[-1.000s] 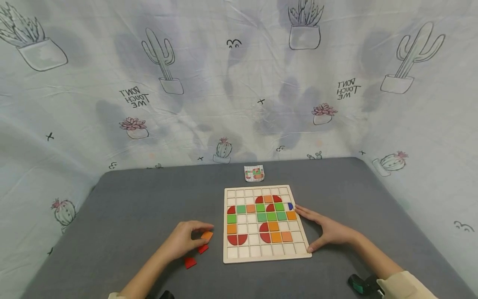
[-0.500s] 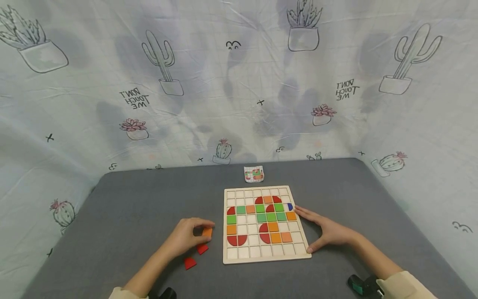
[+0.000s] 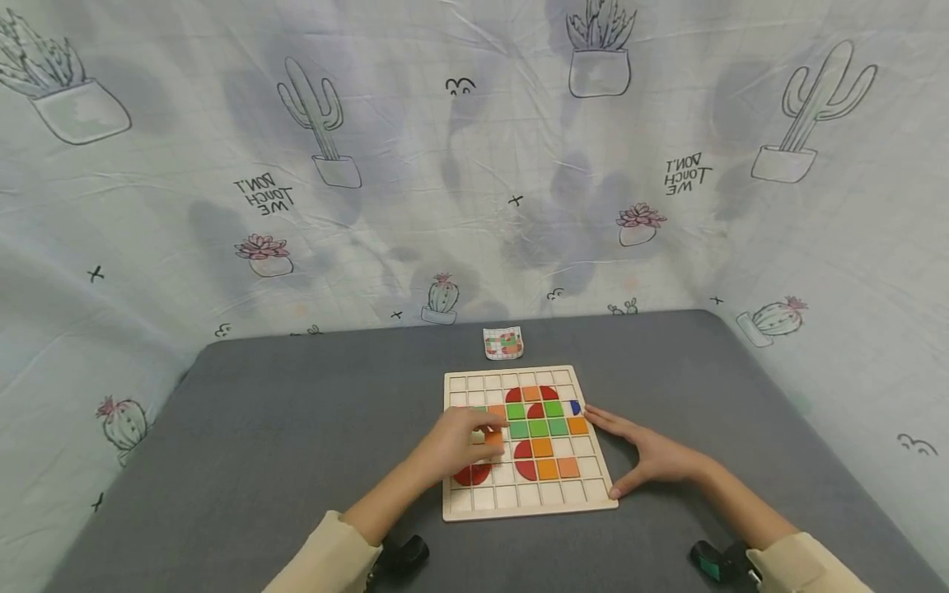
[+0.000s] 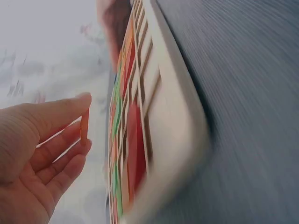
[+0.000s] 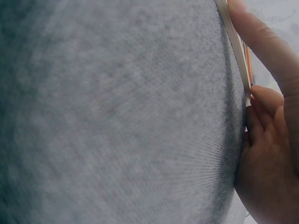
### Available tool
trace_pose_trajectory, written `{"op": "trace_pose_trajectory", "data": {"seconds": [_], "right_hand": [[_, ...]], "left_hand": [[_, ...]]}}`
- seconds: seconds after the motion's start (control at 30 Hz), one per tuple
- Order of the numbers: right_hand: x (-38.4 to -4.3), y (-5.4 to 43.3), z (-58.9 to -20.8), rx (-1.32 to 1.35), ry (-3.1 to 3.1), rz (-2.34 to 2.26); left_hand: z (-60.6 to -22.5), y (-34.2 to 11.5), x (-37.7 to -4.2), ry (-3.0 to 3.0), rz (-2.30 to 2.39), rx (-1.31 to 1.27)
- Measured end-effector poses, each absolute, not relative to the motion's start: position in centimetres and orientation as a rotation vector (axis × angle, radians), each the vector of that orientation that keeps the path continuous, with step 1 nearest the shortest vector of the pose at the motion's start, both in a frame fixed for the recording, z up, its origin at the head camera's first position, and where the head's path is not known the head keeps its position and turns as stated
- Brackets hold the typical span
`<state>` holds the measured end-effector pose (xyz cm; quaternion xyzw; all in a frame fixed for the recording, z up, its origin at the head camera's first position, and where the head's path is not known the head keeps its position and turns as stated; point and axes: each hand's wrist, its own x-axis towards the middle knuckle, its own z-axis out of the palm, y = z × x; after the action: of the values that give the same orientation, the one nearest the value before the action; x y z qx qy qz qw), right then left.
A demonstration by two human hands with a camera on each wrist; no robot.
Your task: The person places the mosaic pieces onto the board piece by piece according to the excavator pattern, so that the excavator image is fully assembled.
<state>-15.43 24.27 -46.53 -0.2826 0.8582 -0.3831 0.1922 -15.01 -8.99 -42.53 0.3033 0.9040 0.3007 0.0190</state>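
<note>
My left hand (image 3: 454, 445) is over the left part of a pale wooden grid board (image 3: 507, 497). It pinches an orange square tile (image 3: 493, 439) between thumb and fingers. The left wrist view shows this tile (image 4: 84, 126) edge-on, apart from the board. Red rounded tiles (image 3: 463, 476), green square tiles (image 3: 539, 427) and orange ones lie in the board's cells, along with a small blue half-round piece (image 3: 575, 408). My right hand (image 3: 656, 457) rests at the board's right edge, thumb and fingers spread and touching it. Some cells on the left are hidden behind the left hand.
Behind the board lies a small printed card (image 3: 503, 343) with a coloured grid pattern. All of this stands on a grey cloth-covered table (image 3: 319, 395). A patterned curtain (image 3: 415, 165) rises at the table's back and sides.
My left hand has lifted the orange tile from the table and carried it right, over the board. Its forearm now covers the spot where two red tiles lay. The right hand has stayed put.
</note>
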Motion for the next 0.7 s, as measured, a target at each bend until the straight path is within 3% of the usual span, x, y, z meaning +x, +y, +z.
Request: {"op": "trace_pose_trajectory", "data": {"seconds": [0.37, 0.7], "right_hand": [[-15.6, 24.4, -46.6, -0.827, 2.397, -1.085], [-15.5, 24.5, -46.7, -0.847, 2.408, -1.083]], "left_hand": [[-43.0, -1.3, -16.4, 2.749, 0.646, 1.039], [-43.8, 0.5, -17.0, 2.745, 0.623, 1.076]]}}
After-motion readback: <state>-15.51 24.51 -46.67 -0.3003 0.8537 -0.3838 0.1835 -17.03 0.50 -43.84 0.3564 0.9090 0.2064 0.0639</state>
